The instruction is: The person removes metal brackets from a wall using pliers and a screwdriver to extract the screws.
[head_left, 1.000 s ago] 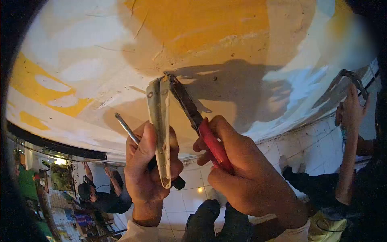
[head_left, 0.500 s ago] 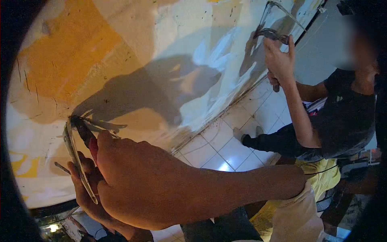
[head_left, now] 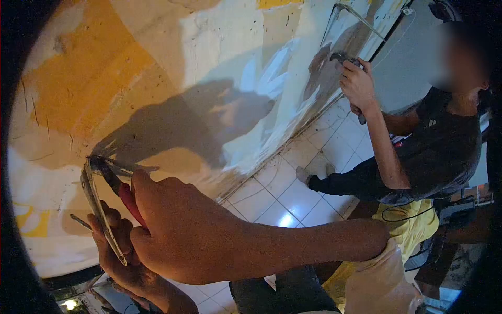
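Note:
Red-handled pliers [head_left: 129,203] are in my right hand [head_left: 180,230], their dark jaws at the upper end of a pale metal bracket [head_left: 97,209] against the wall. I cannot make out exactly what the jaws grip. Below, my left hand [head_left: 123,256] has its fingers curled behind the bracket's long strip and appears to hold it. A short thin metal end [head_left: 80,221] sticks out beside the left fingers. The palm of the left hand is partly hidden by the strip and my right hand.
The painted wall [head_left: 157,31] has orange, cream and white patches. To the right, a co-worker in dark clothes [head_left: 439,152] holds a hammer [head_left: 345,56] near another bracket [head_left: 361,20] on the wall. White tiles [head_left: 282,193] cover the floor.
My right hand has shifted slightly, showing more of the red handle, while the jaws stay at the bracket's upper end. The co-worker's hammer has turned and sits a little lower.

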`<state>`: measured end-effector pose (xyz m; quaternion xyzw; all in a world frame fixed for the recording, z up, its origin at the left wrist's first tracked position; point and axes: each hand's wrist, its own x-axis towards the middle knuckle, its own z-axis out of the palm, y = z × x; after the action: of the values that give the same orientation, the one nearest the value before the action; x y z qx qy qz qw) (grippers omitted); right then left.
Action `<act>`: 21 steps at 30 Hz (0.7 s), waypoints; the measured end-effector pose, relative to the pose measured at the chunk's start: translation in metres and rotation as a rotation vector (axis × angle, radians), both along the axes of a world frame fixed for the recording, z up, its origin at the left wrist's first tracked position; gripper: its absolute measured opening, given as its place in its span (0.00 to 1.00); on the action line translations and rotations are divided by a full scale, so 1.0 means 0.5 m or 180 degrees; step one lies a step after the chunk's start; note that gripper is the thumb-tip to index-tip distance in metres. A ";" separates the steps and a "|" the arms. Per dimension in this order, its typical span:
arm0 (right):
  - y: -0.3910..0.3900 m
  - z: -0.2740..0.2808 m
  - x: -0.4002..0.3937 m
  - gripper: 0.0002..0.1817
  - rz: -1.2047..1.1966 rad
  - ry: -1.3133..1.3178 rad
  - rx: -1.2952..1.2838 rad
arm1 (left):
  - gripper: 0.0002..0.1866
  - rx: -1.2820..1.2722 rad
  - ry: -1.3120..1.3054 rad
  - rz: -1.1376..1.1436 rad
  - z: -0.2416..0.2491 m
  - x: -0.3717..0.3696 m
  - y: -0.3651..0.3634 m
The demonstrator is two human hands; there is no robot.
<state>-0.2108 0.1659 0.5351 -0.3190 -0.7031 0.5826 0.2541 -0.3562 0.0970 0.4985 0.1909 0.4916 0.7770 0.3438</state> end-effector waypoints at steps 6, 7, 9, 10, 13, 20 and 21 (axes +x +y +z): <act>-0.004 -0.015 0.000 0.16 0.0084 0.0055 -0.0351 | 0.18 -0.0076 -0.0090 -0.0207 0.002 -0.019 -0.004; -0.003 -0.017 0.001 0.16 0.0098 0.0078 -0.0381 | 0.18 -0.0150 -0.0092 -0.0031 0.007 -0.014 0.000; -0.004 -0.035 -0.007 0.15 0.0021 0.0186 -0.0356 | 0.17 -0.0035 -0.0142 -0.0260 0.001 -0.023 -0.001; -0.006 -0.045 -0.012 0.14 0.0006 0.0246 -0.0345 | 0.16 0.0152 -0.0178 -0.0649 -0.011 -0.044 -0.009; -0.014 -0.069 -0.020 0.15 -0.0129 0.0496 -0.0398 | 0.15 0.0311 -0.0075 -0.0918 -0.013 -0.052 -0.013; -0.019 -0.095 -0.029 0.16 -0.0187 0.0847 -0.0319 | 0.14 0.0098 -0.0045 -0.0435 -0.016 -0.031 -0.008; -0.014 -0.093 -0.023 0.16 -0.0117 0.0798 -0.0260 | 0.13 0.0171 -0.0114 -0.0490 -0.021 -0.040 -0.013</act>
<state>-0.2223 0.1587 0.4887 -0.2666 -0.6356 0.6412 0.3374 -0.3762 0.0905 0.4882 0.2234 0.4482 0.7645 0.4059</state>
